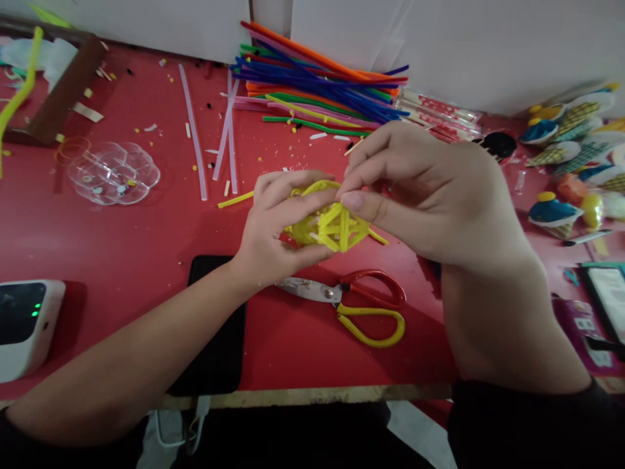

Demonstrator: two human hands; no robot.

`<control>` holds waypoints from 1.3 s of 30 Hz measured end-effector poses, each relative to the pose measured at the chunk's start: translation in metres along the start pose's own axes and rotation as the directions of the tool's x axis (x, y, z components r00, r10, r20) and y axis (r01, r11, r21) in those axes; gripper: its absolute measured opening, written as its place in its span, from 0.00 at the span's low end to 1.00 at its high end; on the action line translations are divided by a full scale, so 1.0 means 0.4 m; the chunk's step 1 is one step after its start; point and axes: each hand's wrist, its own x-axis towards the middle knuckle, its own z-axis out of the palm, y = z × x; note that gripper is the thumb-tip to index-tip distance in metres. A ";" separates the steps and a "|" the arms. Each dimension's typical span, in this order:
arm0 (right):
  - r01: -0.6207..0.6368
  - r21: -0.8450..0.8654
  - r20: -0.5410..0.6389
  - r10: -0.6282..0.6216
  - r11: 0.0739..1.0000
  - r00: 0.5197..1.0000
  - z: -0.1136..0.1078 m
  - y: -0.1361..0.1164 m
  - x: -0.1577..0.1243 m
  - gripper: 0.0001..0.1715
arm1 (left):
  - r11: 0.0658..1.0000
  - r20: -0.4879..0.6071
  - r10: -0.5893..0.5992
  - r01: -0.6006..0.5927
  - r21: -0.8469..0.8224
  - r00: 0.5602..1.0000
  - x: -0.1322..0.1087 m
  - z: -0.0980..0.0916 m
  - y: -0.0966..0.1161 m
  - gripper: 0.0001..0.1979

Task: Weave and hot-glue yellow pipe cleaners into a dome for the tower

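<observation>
My left hand [273, 221] wraps around a yellow pipe-cleaner shape [336, 228], a rounded openwork piece of bent stems. At its upper right edge, my right hand [410, 189] pinches with thumb and forefinger. The fingertips meet on the yellow work, and what exactly lies between them is too small to make out. Beneath both hands, scissors [332, 293] with one red and one yellow handle lie on the red table. A yellow stem [236, 199] shows to the left of my left hand.
Bundled coloured pipe cleaners [317, 85] lie at the back, with pale pink sticks [194, 130] beside them. A clear flower-shaped tray [114, 172] holds small bits. A black phone-like slab [219, 345] and white device [32, 326] sit left; small plush-like figures [554, 212] crowd the right.
</observation>
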 end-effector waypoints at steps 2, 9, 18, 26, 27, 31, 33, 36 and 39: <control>-0.038 0.003 -0.011 0.038 0.999 0.999 0.002 -0.002 -0.001 0.04 | 0.999 0.011 -0.038 0.038 0.013 0.999 0.001 0.000 0.002 0.26; -0.087 0.060 -0.034 0.090 0.994 0.995 0.011 -0.005 0.000 0.04 | 0.997 0.012 -0.078 0.078 0.012 0.997 0.001 -0.001 0.009 0.26; -0.082 0.088 -0.170 0.096 0.993 0.981 0.020 -0.023 0.000 0.13 | 0.987 -0.080 -0.162 0.160 -0.032 0.984 -0.001 0.005 0.017 0.29; -0.062 0.367 -0.391 0.214 0.928 0.895 0.046 0.011 0.005 0.20 | 0.976 -0.064 -0.152 0.139 -0.166 0.986 0.008 0.008 0.027 0.27; -0.039 0.377 -0.406 0.203 0.925 0.891 0.048 0.013 0.007 0.21 | 0.971 -0.062 -0.159 0.145 -0.189 0.985 0.008 0.008 0.028 0.26; -0.051 0.306 -0.469 0.197 0.951 0.861 0.047 0.012 0.006 0.14 | 0.945 -0.069 -0.198 0.172 -0.280 0.978 0.003 0.014 0.027 0.27; -0.094 0.265 -0.474 0.215 0.960 0.854 0.044 0.010 0.002 0.06 | 0.924 -0.107 -0.185 0.136 -0.357 0.977 0.000 0.018 0.027 0.29; -0.163 0.246 -0.442 0.260 0.956 0.859 0.042 0.014 -0.001 0.10 | 0.876 -0.112 -0.211 0.137 -0.462 0.971 -0.002 0.023 0.027 0.27; -0.199 0.303 -0.379 0.310 0.932 0.872 0.044 0.022 -0.001 0.24 | 0.856 -0.076 -0.236 0.170 -0.488 0.969 -0.001 0.019 0.031 0.24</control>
